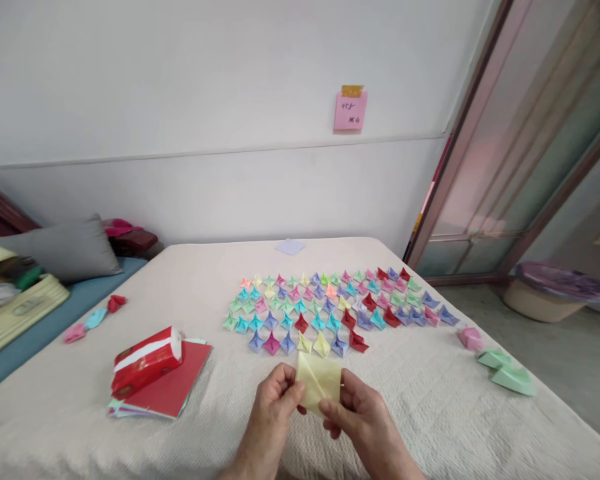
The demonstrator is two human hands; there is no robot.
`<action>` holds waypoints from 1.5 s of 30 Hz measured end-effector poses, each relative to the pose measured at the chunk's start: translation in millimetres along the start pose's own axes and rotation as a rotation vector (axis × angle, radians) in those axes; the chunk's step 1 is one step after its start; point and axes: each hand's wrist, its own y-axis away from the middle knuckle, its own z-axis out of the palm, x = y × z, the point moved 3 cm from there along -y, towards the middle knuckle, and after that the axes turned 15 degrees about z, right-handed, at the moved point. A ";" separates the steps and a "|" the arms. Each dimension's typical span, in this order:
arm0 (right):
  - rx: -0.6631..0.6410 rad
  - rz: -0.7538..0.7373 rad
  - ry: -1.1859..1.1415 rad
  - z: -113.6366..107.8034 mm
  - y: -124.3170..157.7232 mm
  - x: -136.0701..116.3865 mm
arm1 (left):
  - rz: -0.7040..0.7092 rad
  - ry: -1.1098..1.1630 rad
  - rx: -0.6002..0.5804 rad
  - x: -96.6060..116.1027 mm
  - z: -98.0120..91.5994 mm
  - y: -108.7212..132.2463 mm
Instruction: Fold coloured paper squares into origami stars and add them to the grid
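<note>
Left fingers (294,395) and right fingers (339,413) pinch paper (325,379) above cream cloth (190,287) — white wall (205,87) beyond.

"What's being held?"
"A creased yellow paper (323,377), gripped by the left hand (276,395) and the right hand (363,408)."
"And beyond it?"
"Rows of small folded paper shapes (319,323) on a pale cover (195,280). A red packet (147,365) lies left, on stacked coloured sheets (187,380)."
"The wall (205,80)?"
"A pink note (351,113), taped up."

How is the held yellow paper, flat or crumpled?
Flat: the yellow paper is a square with a diagonal line; hidden folds, cannot tell.
</note>
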 end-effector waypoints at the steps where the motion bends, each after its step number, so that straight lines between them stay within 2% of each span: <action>1: -0.015 0.001 0.018 -1.0 1.3 -0.6 | -0.006 0.017 0.006 1.5 -1.5 -0.7; 4: 0.007 -0.076 0.065 -12.6 4.0 -6.5 | -0.045 0.105 0.021 7.9 -8.3 -2.8; 7: 0.165 -0.216 0.069 -32.9 5.3 -15.2 | -0.136 0.269 -0.032 12.7 -12.6 -2.9; 8: 0.163 -0.263 0.094 -36.5 5.8 -17.5 | -0.177 0.322 -0.061 13.1 -12.6 -2.0; 10: 0.089 -0.318 0.161 -37.2 7.5 -19.6 | -0.253 0.400 -0.124 12.0 -10.1 0.9; 13: -0.073 -0.290 0.245 -26.6 12.1 -17.8 | -0.361 0.481 -0.195 6.6 -1.4 6.8; 17: -0.133 -0.249 0.245 -14.6 15.8 -18.5 | -0.428 0.465 -0.244 2.7 8.7 10.8; 20: -0.102 -0.184 0.145 -14.5 12.6 -19.8 | -0.348 0.325 -0.231 8.5 6.9 8.0; 23: -0.115 -0.007 0.044 -15.0 7.5 -14.4 | -0.228 0.208 -0.213 18.7 0.3 3.8; 25: -0.105 0.084 0.057 -14.0 5.8 -9.5 | -0.187 0.120 -0.275 22.7 -1.7 2.9; 27: -0.082 0.112 0.111 -12.3 5.3 -6.0 | -0.163 -0.005 -0.333 22.1 -1.8 3.5; 31: -0.058 0.116 0.145 -9.9 3.8 -2.5 | -0.135 -0.178 -0.271 11.9 -1.3 5.1; 34: -0.007 0.139 0.092 -12.8 0.6 -1.3 | -0.112 -0.182 -0.182 7.3 -2.8 4.3; 37: 0.002 0.143 0.020 -15.1 -1.0 -1.4 | -0.080 -0.162 -0.141 9.7 -4.6 2.4; 45: -0.029 -0.055 -0.064 -23.3 7.0 -9.6 | 0.003 -0.016 -0.121 18.5 -7.6 4.5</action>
